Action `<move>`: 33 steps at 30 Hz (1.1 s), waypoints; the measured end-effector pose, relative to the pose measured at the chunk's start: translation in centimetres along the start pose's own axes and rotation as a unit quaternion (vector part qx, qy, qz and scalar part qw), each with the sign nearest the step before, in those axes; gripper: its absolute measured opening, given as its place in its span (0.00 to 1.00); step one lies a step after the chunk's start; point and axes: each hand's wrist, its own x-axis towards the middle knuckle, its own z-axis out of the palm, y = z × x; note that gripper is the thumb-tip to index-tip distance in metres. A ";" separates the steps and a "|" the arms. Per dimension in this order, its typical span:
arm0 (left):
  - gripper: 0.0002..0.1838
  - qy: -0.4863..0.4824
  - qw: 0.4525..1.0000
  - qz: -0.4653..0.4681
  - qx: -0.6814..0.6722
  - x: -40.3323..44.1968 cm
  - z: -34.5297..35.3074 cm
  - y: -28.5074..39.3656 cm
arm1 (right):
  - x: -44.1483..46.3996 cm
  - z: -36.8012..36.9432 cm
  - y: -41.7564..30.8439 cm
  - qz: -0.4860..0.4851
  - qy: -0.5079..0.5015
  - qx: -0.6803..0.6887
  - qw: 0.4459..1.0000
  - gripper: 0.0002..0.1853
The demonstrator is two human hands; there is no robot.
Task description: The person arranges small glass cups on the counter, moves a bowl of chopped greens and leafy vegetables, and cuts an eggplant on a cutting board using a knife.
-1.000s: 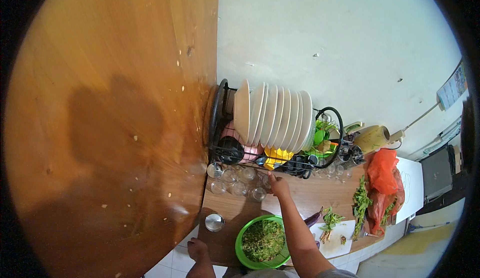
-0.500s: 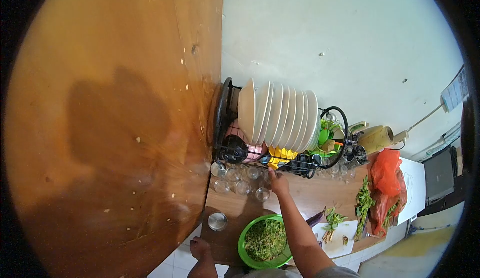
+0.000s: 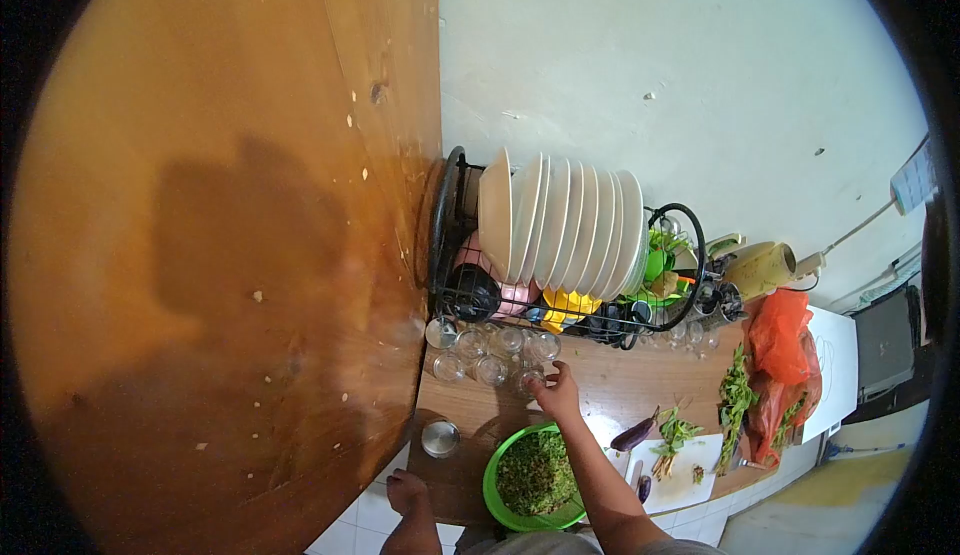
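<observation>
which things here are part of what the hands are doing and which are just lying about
Likely part of the job:
glass at the right hand
other glasses grouped nearby

Apparently just lying about:
green basin of greens
eggplants
white cutting board
red plastic bag
dish rack with plates

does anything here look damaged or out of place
Nothing looks spilled. The pale wall has small chip-like marks, and the wooden panel is scattered with light flecks, like chipped finish. One round container sits apart from the clustered glasses, though that may be deliberate.
</observation>
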 end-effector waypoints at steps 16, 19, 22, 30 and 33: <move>0.25 -0.025 0.999 -0.033 0.004 -0.7 -1.5 1.9 | -0.5 0.0 0.4 -0.003 -0.035 0.039 0.999 0.27; 0.25 -0.010 0.999 -0.044 -0.015 -1.9 -3.1 3.2 | -0.2 0.4 0.8 -0.019 -0.017 0.039 0.999 0.27; 0.25 -0.009 0.997 -0.070 -0.003 -2.3 -3.9 3.9 | -0.7 0.2 -0.5 -0.023 -0.014 0.034 0.999 0.27; 0.25 -0.004 1.000 -0.023 -0.015 -1.4 -2.2 2.3 | -0.3 0.4 -1.2 -0.005 -0.030 0.035 0.999 0.27; 0.25 0.011 0.990 0.120 0.074 2.7 4.4 -4.1 | -0.3 0.2 -1.5 0.024 -0.049 0.063 0.997 0.27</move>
